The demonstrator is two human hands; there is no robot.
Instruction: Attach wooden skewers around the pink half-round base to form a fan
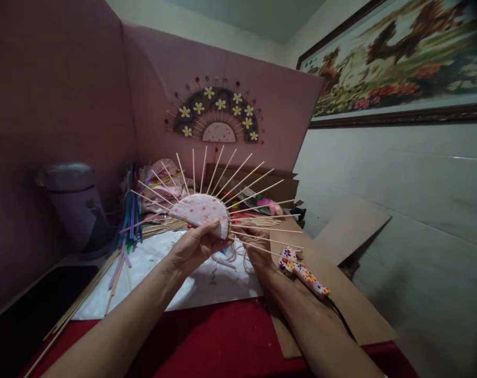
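My left hand (199, 244) grips a half-round fan base (203, 209) covered in pink dotted cloth, thumb on its front face. Thin wooden sticks (242, 171) radiate from the curved edge of the base. At its right end, my right hand (256, 244) is closed behind the lowest sticks, with fingertips by the edge and partly hidden. Light twine (234, 253) hangs in loops between my hands and seems to run from the right fingers. A flower-patterned glue gun (305, 273) with a black cord lies to the right of my right wrist.
A white sheet (163, 286) and brown cardboard (341, 302) lie on the red tablecloth (207, 341). Coloured pipe cleaners (132, 205) and bundled sticks (81, 294) are at left, near a purple container (75, 210). A finished flowered fan (218, 132) is on the pink partition behind.
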